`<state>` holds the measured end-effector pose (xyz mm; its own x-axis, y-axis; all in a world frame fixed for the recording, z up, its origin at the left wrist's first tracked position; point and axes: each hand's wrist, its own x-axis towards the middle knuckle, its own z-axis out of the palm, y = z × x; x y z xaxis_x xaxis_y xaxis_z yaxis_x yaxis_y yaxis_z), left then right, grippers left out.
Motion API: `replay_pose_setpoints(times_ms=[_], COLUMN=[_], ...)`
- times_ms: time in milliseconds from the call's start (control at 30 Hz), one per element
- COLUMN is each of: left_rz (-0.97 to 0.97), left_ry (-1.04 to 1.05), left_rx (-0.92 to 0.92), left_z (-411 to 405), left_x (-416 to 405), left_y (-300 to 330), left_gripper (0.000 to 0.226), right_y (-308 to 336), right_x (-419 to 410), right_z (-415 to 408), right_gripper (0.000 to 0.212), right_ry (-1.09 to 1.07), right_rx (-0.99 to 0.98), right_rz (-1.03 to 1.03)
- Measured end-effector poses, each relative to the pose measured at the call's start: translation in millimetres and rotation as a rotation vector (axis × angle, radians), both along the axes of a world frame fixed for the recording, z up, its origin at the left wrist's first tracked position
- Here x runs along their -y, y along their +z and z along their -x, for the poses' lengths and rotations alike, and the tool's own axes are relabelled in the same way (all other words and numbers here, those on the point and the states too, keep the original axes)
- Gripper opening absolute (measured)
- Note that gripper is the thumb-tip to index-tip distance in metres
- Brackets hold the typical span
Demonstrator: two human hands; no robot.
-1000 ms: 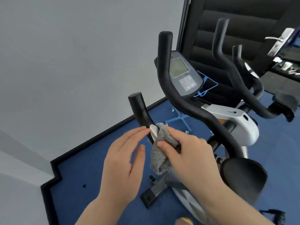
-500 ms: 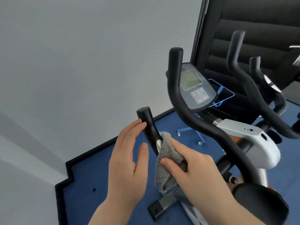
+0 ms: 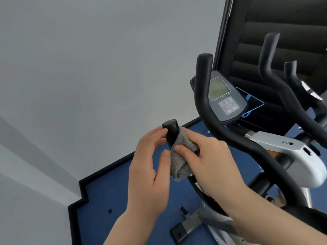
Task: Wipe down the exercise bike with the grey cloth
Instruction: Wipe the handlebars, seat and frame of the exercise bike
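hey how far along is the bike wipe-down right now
Early, it seems. In hand: the right hand grips the grey cloth around the short handlebar grip, near its tip; the left hand touches that grip. Not visibly done: the long handlebar, console and white frame. Nothing shows what's already clean.

Blue carpeted floor (image 3: 113, 195) edged by a black border (image 3: 106, 169) along the grey wall (image 3: 88, 68), carrying the exercise bike (image 3: 290, 154) on its grey foot bar (image 3: 187, 226), small dark speck (image 3: 110, 210) lying nearby.
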<state>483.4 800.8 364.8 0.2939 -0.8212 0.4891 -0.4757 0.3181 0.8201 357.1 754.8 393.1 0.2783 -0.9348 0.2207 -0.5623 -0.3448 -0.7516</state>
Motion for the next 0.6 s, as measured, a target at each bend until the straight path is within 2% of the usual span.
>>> replay_pose_setpoints(times_ms=[67,200,267,367,433,533,600], left_rz=[0.002,-0.012,-0.007,0.018,0.039,0.058,0.057], left_ry=[-0.029,-0.070,-0.089,-0.110,-0.101,-0.082,-0.084], left_rx=[0.007,-0.028,-0.063,-0.098,-0.098,-0.118,-0.113], left_z=[-7,-16,-19,-23,-26,-31,-31], left_x=[3,9,10,10,11,13,13], left_y=[3,7,8,9,9,6,5], left_gripper=[0.038,0.033,0.030,0.025,0.023,0.023,0.023], right_y=[1,10,19,38,45,46,42], right_x=[4,11,20,30,33,37,37], right_z=[-7,-15,-11,6,16,5,-9], right_gripper=[0.023,0.038,0.038,0.035,0.035,0.035,0.035], right_ry=[-0.021,0.010,0.109,0.306,0.352,0.369,0.351], right_rx=[0.120,0.367,0.243,-0.159,-0.324,-0.337,-0.257], right_rz=[0.002,-0.004,0.131,0.335,0.393,0.321,0.198])
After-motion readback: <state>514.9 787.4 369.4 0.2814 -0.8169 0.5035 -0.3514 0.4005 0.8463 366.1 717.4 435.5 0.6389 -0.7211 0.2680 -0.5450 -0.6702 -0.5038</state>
